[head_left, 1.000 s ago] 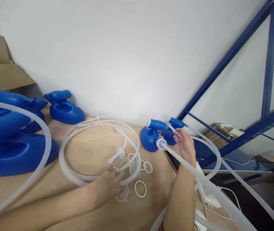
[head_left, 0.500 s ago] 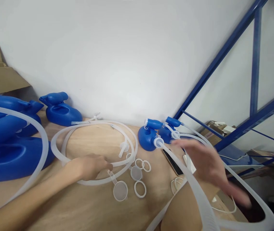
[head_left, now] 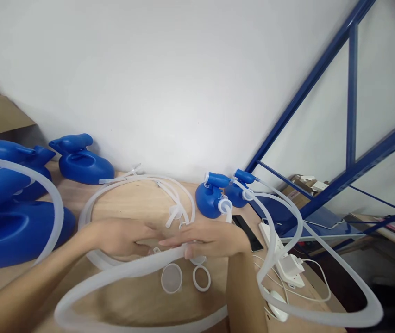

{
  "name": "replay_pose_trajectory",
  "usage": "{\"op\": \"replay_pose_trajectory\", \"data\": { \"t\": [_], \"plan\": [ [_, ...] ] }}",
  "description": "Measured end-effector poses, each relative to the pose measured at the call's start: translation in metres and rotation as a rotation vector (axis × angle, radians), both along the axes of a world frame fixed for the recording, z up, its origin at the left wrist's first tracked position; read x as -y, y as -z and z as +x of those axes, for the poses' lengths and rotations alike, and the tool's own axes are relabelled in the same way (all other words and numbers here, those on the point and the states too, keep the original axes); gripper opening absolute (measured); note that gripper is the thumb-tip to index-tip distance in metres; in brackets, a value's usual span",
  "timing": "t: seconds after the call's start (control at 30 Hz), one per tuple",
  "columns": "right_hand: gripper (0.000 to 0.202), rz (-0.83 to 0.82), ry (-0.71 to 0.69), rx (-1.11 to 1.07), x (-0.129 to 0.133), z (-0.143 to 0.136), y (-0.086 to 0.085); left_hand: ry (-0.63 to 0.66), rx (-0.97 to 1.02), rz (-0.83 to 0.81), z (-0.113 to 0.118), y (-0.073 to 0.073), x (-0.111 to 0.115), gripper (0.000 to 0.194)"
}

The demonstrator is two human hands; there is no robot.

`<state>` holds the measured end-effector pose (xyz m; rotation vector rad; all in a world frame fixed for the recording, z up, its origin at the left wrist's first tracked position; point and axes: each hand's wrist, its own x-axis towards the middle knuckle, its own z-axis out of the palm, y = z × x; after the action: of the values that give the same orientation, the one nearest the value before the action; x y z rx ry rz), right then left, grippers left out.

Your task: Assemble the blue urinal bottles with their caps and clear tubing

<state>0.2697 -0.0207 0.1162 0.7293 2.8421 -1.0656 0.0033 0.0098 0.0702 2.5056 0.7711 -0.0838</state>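
Observation:
My right hand (head_left: 213, 238) is closed on a translucent white tube (head_left: 141, 264), its thumb and fingers pinching one end. That tube loops down toward the front of the table. Close beside it, my left hand (head_left: 122, 237) reaches in with thumb and fingers apart, just above the tube; some of its fingers are hidden. Under the hands lie a round translucent cap (head_left: 172, 278) and a white ring (head_left: 202, 278). Another cap is partly covered by my right hand. Behind my hands rests a coiled tube (head_left: 148, 178) with a small fitting (head_left: 174, 215).
Blue plastic bottles (head_left: 86, 162) stand at the left, with a cardboard box (head_left: 3, 111) behind. Two blue bottles with tubes (head_left: 208, 199) stand right of centre. A phone (head_left: 247, 231), a power strip (head_left: 289, 270) and cables lie at the right, beside a blue metal frame (head_left: 352, 101).
My right hand has swung left from the right side of the table, bringing a tube end next to my left hand. The tube now loops across the front. The view shifted slightly.

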Motion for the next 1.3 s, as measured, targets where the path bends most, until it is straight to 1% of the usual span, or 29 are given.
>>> {"op": "replay_pose_trajectory", "data": {
  "t": [0.07, 0.1, 0.13, 0.23, 0.27, 0.33, 0.4, 0.43, 0.5, 0.57, 0.63, 0.7, 0.77, 0.83, 0.87, 0.93, 0.97, 1.0, 1.03, 1.1, 1.2, 1.3],
  "plan": [
    [0.053, -0.029, 0.023, 0.039, -0.013, -0.014, 0.012, 0.004, 0.068, -0.055, -0.016, 0.001, -0.014, 0.043],
    [0.054, -0.036, 0.050, 0.075, -0.016, -0.021, 0.018, -0.042, 0.067, -0.053, -0.025, 0.002, -0.022, 0.048],
    [0.057, -0.043, 0.080, 0.118, -0.018, -0.027, 0.023, -0.124, 0.041, -0.012, -0.035, 0.003, -0.031, 0.051],
    [0.064, -0.074, 0.157, 0.188, -0.014, -0.036, 0.030, -0.419, -0.066, 0.160, -0.064, 0.005, -0.058, 0.062],
    [0.066, -0.091, 0.168, 0.169, -0.013, -0.035, 0.029, -0.545, -0.072, 0.202, -0.073, 0.006, -0.066, 0.065],
    [0.070, -0.137, 0.164, 0.077, -0.010, -0.028, 0.025, -0.848, -0.032, 0.245, -0.088, 0.011, -0.083, 0.073],
    [0.074, -0.183, 0.133, -0.018, -0.010, -0.019, 0.018, -1.121, 0.031, 0.265, -0.100, 0.019, -0.098, 0.084],
    [0.074, -0.198, 0.112, -0.036, -0.011, -0.015, 0.015, -1.218, 0.064, 0.272, -0.104, 0.025, -0.105, 0.089],
    [0.071, -0.201, 0.088, -0.010, -0.011, -0.010, 0.010, -1.327, 0.129, 0.272, -0.109, 0.036, -0.117, 0.095],
    [0.071, -0.174, 0.085, 0.041, -0.009, -0.007, 0.005, -1.379, 0.210, 0.241, -0.110, 0.045, -0.129, 0.097],
    [0.067, -0.137, 0.054, 0.042, -0.006, -0.006, 0.002, -1.410, 0.281, 0.205, -0.107, 0.050, -0.144, 0.100],
    [0.058, -0.104, -0.049, -0.007, -0.002, -0.002, 0.001, -1.447, 0.346, 0.181, -0.103, 0.049, -0.161, 0.102],
    [0.051, -0.074, -0.190, -0.092, 0.001, 0.004, 0.004, -1.487, 0.410, 0.169, -0.101, 0.045, -0.180, 0.101],
    [0.043, -0.081, -0.355, -0.202, 0.000, 0.011, 0.015, -1.513, 0.465, 0.156, -0.104, 0.039, -0.200, 0.098],
    [0.039, -0.121, -0.466, -0.258, 0.000, 0.015, 0.023, -1.524, 0.489, 0.143, -0.106, 0.036, -0.209, 0.095],
    [0.032, -0.264, -0.716, -0.332, -0.003, 0.021, 0.042, -1.552, 0.535, 0.111, -0.114, 0.032, -0.224, 0.091],
    [0.031, -0.325, -0.799, -0.341, -0.004, 0.023, 0.051, -1.569, 0.559, 0.100, -0.118, 0.031, -0.229, 0.089],
    [0.031, -0.364, -0.845, -0.343, -0.006, 0.025, 0.058, -1.590, 0.583, 0.098, -0.122, 0.031, -0.232, 0.087],
    [0.032, -0.376, -0.850, -0.342, -0.007, 0.026, 0.063, -1.612, 0.608, 0.107, -0.125, 0.031, -0.234, 0.086],
    [0.036, -0.346, -0.793, -0.339, -0.009, 0.026, 0.065, -1.656, 0.649, 0.151, -0.129, 0.032, -0.232, 0.081],
    [0.036, -0.301, -0.739, -0.352, -0.010, 0.024, 0.055, -1.701, 0.677, 0.256, -0.127, 0.028, -0.225, 0.072],
    [0.033, -0.275, -0.685, -0.368, -0.007, 0.023, 0.042, -1.668, 0.685, 0.372, -0.119, 0.013, -0.216, 0.063]
  ]
}}
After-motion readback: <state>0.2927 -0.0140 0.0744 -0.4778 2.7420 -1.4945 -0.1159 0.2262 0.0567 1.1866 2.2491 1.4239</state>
